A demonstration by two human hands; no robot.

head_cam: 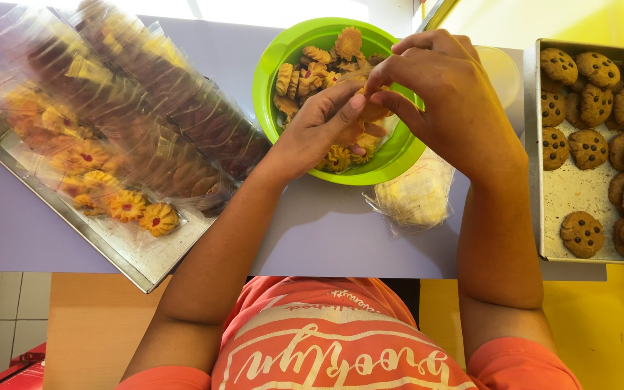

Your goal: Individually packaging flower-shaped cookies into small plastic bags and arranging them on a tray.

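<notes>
A lime green bowl (272,68) of small golden ridged cookies (305,72) sits at the table's far middle. Both my hands meet over its near side. My left hand (319,130) cups a clear plastic bag (380,133) with cookies inside it. My right hand (442,87) pinches a golden cookie (371,110) between thumb and fingers at the bag's mouth. Part of the bag is hidden by my fingers.
A metal tray (120,249) at the left holds rows of bagged cookies and flower-shaped jam cookies (142,213). A second tray (568,191) at the right holds chocolate chip cookies (586,148). Empty clear bags (417,195) lie beside the bowl. A round lid (501,72) lies behind my right hand.
</notes>
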